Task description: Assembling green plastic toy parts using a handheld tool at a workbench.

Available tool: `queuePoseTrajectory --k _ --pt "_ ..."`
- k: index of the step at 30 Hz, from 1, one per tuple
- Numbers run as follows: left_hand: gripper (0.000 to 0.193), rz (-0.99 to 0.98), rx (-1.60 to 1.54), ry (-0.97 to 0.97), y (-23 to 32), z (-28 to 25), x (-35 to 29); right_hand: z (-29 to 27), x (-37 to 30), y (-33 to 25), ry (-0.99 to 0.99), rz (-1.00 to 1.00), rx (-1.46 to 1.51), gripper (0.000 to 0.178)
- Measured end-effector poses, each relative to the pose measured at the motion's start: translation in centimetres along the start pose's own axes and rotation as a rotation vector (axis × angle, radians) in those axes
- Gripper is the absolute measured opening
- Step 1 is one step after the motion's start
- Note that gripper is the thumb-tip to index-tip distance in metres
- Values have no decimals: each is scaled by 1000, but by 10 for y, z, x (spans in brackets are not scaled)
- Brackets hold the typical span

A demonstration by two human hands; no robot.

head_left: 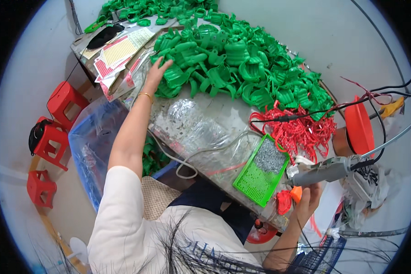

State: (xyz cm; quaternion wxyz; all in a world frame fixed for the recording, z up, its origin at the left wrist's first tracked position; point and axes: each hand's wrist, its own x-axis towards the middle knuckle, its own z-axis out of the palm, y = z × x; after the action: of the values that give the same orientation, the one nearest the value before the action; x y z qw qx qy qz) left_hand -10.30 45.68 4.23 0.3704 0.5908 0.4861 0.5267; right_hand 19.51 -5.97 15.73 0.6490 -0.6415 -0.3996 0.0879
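"Where are the green parts (236, 52)?"

"In a big heap on the desk (228, 109). The heap is long and runs from the left hand (156, 75) off to the right."

"Which hand is nearer?"

"The left. Its grip looks wide, and the parts are right by it, up and to the right."

"And the right hand (308, 201)?"

"By the gray tool (324, 173) and an orange bit (297, 194). I can't tell if its grip holds anything."

"What's hidden?"

"Parts deep in the heap. More green ones get cut off at the top."
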Motion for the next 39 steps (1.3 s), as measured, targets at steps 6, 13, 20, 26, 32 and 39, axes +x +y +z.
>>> queuePoseTrajectory --k 6,13,20,26,32,39 --pt "61 -105 -49 -226 9 10 -37 -3 -13 6 87 105 3 45" --pt "41 -91 -244 -204 27 11 -114 2 -2 11 27 105 26 39" --pt "33 -94 -393 -227 46 29 -175 23 -13 17 -22 163 -7 32" --pt "23 -38 -503 -289 49 48 -197 46 -35 29 -198 275 -57 30" --pt "17 -107 -540 -309 61 49 -185 56 -55 34 -360 194 -212 26" --pt "18 195 -256 -429 63 62 -177 55 -52 32 -381 170 -256 25"
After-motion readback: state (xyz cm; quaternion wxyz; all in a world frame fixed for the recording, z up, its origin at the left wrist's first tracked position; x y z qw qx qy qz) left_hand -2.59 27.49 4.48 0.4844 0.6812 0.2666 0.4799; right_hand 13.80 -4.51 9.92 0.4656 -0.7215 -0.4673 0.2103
